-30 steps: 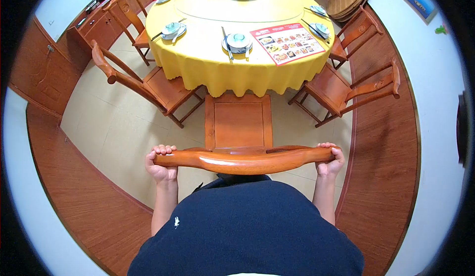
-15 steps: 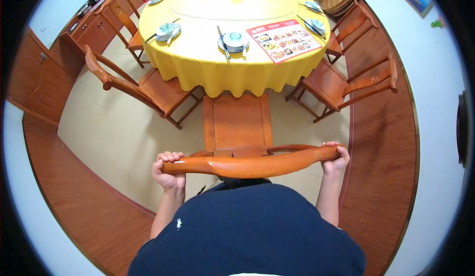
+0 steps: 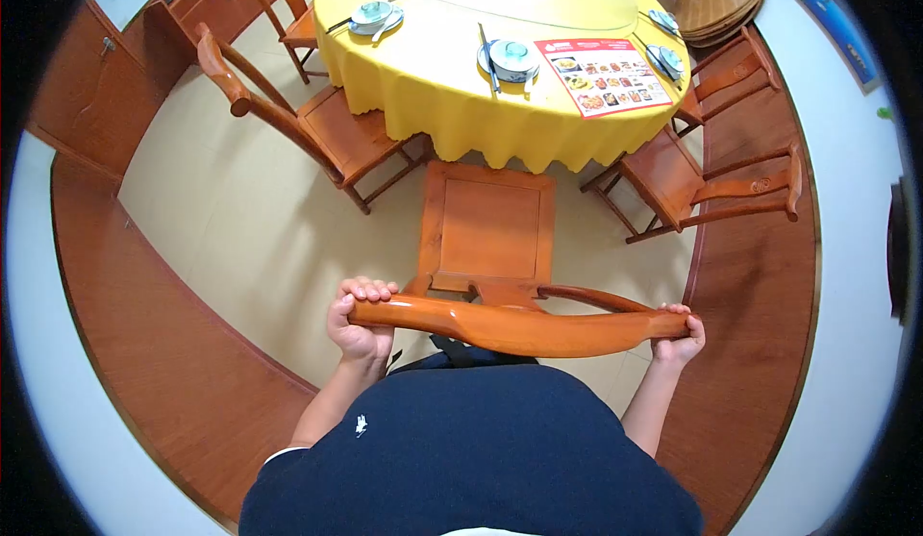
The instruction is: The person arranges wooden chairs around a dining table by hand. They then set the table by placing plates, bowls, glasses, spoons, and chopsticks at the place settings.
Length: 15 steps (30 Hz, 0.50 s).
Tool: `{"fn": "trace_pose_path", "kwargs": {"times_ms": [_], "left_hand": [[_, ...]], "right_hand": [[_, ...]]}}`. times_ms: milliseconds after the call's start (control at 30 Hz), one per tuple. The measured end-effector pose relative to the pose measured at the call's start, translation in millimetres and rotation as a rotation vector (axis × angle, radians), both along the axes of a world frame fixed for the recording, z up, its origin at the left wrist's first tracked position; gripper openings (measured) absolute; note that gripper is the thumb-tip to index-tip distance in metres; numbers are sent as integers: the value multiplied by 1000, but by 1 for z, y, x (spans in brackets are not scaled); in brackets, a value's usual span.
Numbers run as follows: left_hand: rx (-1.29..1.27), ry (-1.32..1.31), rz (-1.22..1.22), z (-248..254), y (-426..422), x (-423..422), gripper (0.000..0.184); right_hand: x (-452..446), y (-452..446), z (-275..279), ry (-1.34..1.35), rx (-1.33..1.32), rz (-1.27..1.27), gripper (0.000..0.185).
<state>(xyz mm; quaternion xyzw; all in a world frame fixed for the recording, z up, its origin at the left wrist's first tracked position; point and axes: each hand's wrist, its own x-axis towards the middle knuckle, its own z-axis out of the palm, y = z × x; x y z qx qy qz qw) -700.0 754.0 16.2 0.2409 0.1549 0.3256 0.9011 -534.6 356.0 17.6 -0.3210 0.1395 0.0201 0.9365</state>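
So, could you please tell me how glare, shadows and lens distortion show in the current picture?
Head view: strong fisheye, with the wood panelling bowed and the corners black; head view: glare pales the yellow tablecloth towards the top; head view: highlights on the chair's top rail, soft shadows across the floor.

I'm viewing a restaurant dining room: place settings (image 3: 513,55) and a picture menu (image 3: 604,76) on the round desk (image 3: 435,60), chairs (image 3: 488,224) around it.

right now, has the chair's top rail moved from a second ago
Yes, away from the yellow tablecloth: the gap between it and the top rail looks wider.
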Motion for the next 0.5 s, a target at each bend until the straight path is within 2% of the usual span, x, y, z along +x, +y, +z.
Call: {"fn": "trace_pose_path", "kwargs": {"times_ms": [133,267,300,333,400,467,500], "left_hand": [[15,-28,9,-3,-3,-1,14],[115,-12,-18,-11,1,-7,18],[171,-4,-51,-13,1,-7,21],[177,-6,0,-11,1,-7,21],[213,238,-217,1,6,-13,34],[310,244,-330,-7,15,-19,51],[330,222,-374,-12,23,-24,50]], "right_hand": [[-1,2,1,-1,-34,-19,16],[-2,-2,-5,-43,-206,-34,16],[3,-17,-20,-88,-215,-7,25],[1,-14,-17,-91,-226,5,25],[-1,-6,-9,-107,-189,79,26],[-1,-5,-10,-66,-162,1,22],[0,-10,-14,-64,-155,-8,23]]}}
